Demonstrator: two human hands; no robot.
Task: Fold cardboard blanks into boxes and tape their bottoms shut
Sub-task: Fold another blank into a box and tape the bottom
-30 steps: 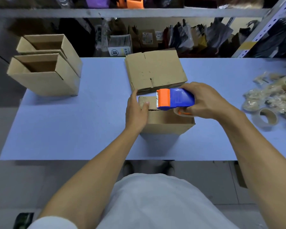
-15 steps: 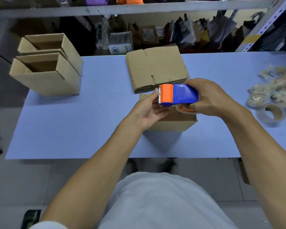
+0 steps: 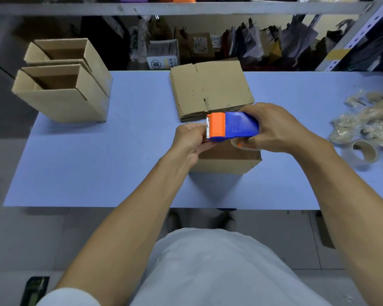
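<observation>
- Your right hand (image 3: 279, 127) wraps the blue body of the tape dispenser (image 3: 232, 127), a firm grip that leaves the orange toothed end pointing left, where the other hand can reach it.
- Your left hand (image 3: 191, 138) pinches at that toothed edge, most likely catching the loose tape end; the tape itself is too thin to make out.
- You hold the dispenser just above the folded box (image 3: 227, 161), which sits on the blue worktop (image 3: 86, 164) right in front of you, so the tape can likely go straight down onto its upturned face.
- The stack of flat blanks (image 3: 210, 91) lies just behind the box, near enough for the next pick.
- Two finished boxes (image 3: 62, 85) stand open-side up at the far left, well apart from the taping spot.
- A spare tape roll (image 3: 363, 151) waits at your right, beside a heap of crumpled tape scraps (image 3: 367, 124).
</observation>
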